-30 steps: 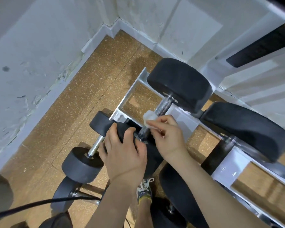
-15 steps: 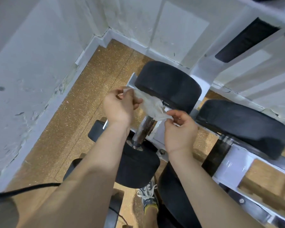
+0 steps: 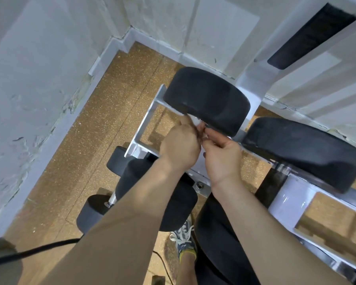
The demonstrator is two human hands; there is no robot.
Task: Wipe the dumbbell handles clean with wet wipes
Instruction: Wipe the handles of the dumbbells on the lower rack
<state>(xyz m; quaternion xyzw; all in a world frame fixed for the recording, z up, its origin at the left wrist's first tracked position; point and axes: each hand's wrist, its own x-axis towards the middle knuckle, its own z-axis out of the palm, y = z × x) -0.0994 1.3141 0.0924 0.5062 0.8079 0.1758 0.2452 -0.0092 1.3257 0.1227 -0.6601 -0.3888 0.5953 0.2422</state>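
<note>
Dumbbell (image 3: 206, 99) under inspection: it lies on the top tier of the white rack (image 3: 150, 118), far head toward the wall corner, near head toward me and partly covered by my left forearm.

Head view, findings in order:

1. Handle: hidden under my two grips, which meet just below the far head.
2. Left grip (image 3: 179, 147): back of the hand up, fingers curled down and closed over the spot where the handle runs. A white sliver of the wet wipe (image 3: 197, 121) shows at its fingertips, so it is clasped on the wipe (most of the cloth is out of sight).
3. Right grip (image 3: 222, 159): touching the left one, thumb and fingers pinched together on the same wipe, right against the inner face of the far head.
4. Second dumbbell (image 3: 300, 153): black, larger, on the same tier just beside the first, to my right.
5. Small dumbbell (image 3: 99, 210): on the cork floor (image 3: 111, 120) to the left of the rack, with its bright bar visible.
6. Shoe (image 3: 183, 239): laced, on the floor between the rack's lower weights.
7. Cable (image 3: 29, 254): black, running in from the lower left edge and passing under my left forearm.
</note>
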